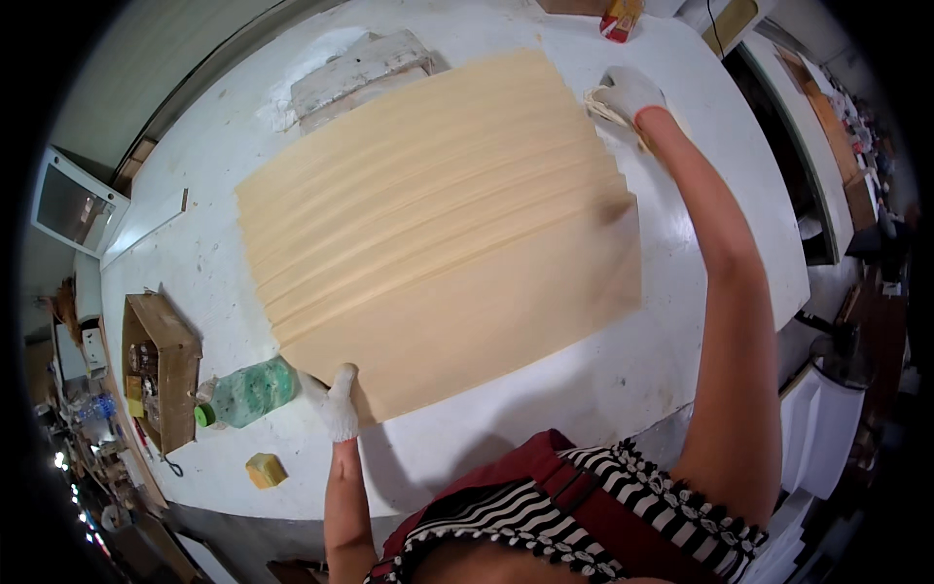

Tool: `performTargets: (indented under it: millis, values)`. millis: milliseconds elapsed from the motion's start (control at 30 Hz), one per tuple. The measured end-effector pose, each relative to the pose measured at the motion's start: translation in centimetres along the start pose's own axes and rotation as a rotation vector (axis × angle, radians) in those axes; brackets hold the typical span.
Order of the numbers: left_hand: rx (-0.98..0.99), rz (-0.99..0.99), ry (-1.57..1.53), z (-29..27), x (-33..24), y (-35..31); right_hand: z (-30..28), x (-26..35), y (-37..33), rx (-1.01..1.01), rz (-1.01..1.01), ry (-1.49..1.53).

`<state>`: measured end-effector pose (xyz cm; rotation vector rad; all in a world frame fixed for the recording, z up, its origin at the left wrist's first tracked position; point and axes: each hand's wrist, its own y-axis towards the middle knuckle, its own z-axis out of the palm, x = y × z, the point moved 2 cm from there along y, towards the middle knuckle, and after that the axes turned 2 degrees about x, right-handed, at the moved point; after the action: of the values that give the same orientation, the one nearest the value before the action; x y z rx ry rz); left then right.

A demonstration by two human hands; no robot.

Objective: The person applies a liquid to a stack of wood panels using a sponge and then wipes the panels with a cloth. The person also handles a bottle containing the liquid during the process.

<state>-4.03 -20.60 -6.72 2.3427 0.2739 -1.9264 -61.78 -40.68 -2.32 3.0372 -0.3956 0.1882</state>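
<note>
We took the fanned stack of pale veneer sheets (438,234) as our landmark; it lay across the middle of the white tabletop (603,380), its layers stepped along the far right edge. Our left hand (336,404), in a white glove, rested at the stack's near left corner, fingers laid flat and close together on the lowest sheet rather than clamped around it. Our right hand (628,92), also gloved, reached to the stack's far right corner, fingers curled shut on a frayed pale strip (605,109) at the sheet ends — how much of the stack they gripped we could not tell.

Just beside the near left corner, almost touching the left hand, a green plastic bottle (248,392) lay on its side with its cap pointing away from the stack. Nearer us than the bottle sat a small yellow block (265,470). Further left of the stack stood an open brown cardboard box (170,336) holding small mixed items — too small to make out. Beyond the stack's far left corner lay a grey-white paint-smeared board (355,68), partly tucked under the sheets. A red and yellow packet (620,19) sat beyond the far right corner.
</note>
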Motion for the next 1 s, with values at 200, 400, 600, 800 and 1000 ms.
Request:
performTargets:
  millis: [200, 400, 600, 800, 1000]
  values:
    - [0.015, -0.044, 0.037, -0.9, 0.8, 0.1, 0.1, 4.3, -0.5, 0.127, 0.075, 0.861]
    - [0.012, -0.013, 0.013, -1.5, 1.6, -0.1, -0.8, 4.2, 0.6, 0.233, -0.050, 0.613]
    - [0.055, -0.040, -0.025, -1.4, 1.7, 0.1, -2.4, 3.9, 0.4, 0.176, -0.127, 0.089]
    - [0.053, -0.075, 0.007, -1.1, 0.9, 0.1, -2.1, 0.3, -1.2, 0.013, -0.007, 0.267]
    - [0.004, -0.011, 0.023, -0.9, 1.7, 0.3, -1.1, 4.7, 0.5, 0.362, 0.146, 0.592]
